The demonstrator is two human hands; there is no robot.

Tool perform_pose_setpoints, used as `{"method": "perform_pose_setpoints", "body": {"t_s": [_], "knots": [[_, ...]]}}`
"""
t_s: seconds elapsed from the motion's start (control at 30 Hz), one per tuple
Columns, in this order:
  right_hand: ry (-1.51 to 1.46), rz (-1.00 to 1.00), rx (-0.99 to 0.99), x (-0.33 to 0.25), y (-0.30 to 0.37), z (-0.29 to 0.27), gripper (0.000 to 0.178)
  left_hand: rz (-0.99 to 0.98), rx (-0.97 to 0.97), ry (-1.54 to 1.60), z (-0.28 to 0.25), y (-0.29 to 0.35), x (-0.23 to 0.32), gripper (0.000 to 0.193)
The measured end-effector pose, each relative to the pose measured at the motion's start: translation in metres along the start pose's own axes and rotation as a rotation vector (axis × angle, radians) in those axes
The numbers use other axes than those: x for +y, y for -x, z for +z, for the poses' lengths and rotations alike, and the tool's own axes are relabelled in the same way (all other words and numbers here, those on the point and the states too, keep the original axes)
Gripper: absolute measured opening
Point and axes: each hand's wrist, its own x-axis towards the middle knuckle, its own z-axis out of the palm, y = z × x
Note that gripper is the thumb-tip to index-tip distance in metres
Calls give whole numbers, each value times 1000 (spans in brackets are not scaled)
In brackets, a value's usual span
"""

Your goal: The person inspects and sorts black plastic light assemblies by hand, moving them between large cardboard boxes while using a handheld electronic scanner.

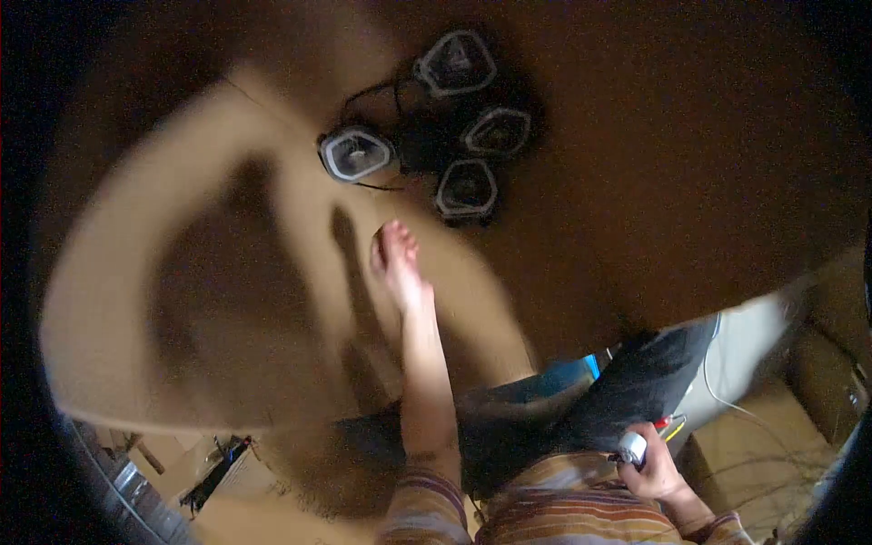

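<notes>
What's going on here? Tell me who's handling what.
Someone's left hand is stretched out over a broad tan surface, just short of a black object with four pale-rimmed panels. That hand is blurred, so whether it holds anything or touches the surface is unclear. The right hand, low by the body, grips a silver-ended cylinder. Neither hand appears to be touching the black object.

Dim, grainy; light pools unevenly on brown round-edged bench (100, 309), shadow (344, 229) beside blurred bare left hand (397, 254). Fisheye corners black, edges bowed.
</notes>
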Motion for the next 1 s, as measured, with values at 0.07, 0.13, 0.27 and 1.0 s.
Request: {"method": "perform_pose_setpoints", "body": {"t_s": [0.07, 0.13, 0.27, 1.0], "knots": [[73, 29, 18, -9, -9, 3, 37, -241, 145, -97, -34, -72, -69, 22], [69, 145, 11, -13, -21, 2, 39, -343, 206, -110, -41, -110, -113, 21], [151, 324, -42, -18, -42, 5, 41, -479, 332, -49, -63, -172, -168, 18], [-19, 334, 33, -2, -33, 5, 36, -358, -678, -890, 67, 8, 34, 33]]}}
